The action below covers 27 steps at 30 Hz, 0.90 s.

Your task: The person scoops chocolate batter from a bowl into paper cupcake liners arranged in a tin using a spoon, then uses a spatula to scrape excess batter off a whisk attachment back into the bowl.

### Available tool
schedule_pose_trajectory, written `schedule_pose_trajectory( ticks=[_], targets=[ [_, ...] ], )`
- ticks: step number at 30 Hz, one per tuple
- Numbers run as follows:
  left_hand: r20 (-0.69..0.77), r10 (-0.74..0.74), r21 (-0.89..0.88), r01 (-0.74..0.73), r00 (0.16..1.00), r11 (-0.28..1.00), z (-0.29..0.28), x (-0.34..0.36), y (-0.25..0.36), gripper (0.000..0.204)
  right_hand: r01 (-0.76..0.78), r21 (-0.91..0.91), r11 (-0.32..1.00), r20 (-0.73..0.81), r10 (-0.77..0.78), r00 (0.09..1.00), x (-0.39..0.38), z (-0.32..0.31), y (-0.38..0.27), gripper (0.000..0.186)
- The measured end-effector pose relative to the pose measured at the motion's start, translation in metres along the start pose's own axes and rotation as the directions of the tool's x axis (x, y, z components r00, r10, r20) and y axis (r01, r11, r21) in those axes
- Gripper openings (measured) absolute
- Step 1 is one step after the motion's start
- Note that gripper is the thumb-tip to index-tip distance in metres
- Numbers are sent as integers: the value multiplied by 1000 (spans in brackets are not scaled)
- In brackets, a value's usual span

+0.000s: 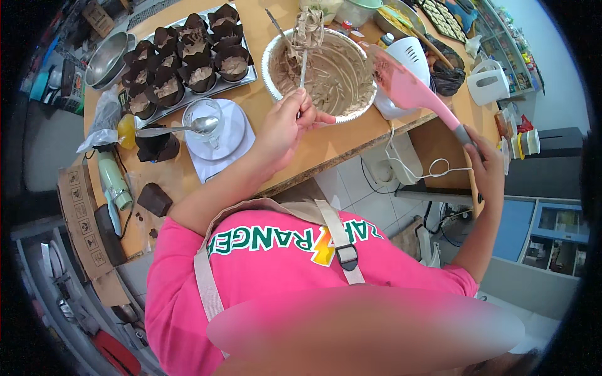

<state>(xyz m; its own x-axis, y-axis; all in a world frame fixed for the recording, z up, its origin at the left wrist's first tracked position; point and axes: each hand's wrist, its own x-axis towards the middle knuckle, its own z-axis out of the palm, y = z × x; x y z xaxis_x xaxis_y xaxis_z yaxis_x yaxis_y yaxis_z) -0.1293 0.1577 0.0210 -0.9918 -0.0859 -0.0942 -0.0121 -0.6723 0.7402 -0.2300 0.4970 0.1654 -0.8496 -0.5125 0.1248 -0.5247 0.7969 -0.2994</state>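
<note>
Fingers of the left hand (288,119) are gripping a messy beater (309,30); the right hand (486,155) is gripping a pink spatula (404,78). Beyond the left fingers, a white bowl (362,111) is holding brown cream (342,81). Working right above it is probably catching drips best. Behind the fingers, green letters (261,240) are showing on a pink shirt (269,276).

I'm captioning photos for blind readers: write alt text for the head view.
A person's left hand holds a coated beater by its stem at a white bowl smeared with brown mixture; the right hand grips a pink spatula. Left of the bowl, a tray carries filled dark paper cups.
</note>
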Motion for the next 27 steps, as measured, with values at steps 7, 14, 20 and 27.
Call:
schedule_pose_trajectory(
  ticks=[7,14,20,27],
  targets=[
    [31,-4,-22,5,1000,1000,-4,2,-1,34,64,-6,998,-32,-64,997,-8,19,3,34],
    [-14,-29,-20,29,999,999,-3,1,1,33,128,24,991,73,-129,989,-22,23,-25,37],
    [-11,-30,-31,30,999,999,-1,-3,9,32,25,105,994,-99,-14,995,-20,36,-31,35],
    [-48,-7,37,9,999,999,0,-4,13,32,264,-671,693,-168,-490,856,-17,52,-14,40]
  ],
)
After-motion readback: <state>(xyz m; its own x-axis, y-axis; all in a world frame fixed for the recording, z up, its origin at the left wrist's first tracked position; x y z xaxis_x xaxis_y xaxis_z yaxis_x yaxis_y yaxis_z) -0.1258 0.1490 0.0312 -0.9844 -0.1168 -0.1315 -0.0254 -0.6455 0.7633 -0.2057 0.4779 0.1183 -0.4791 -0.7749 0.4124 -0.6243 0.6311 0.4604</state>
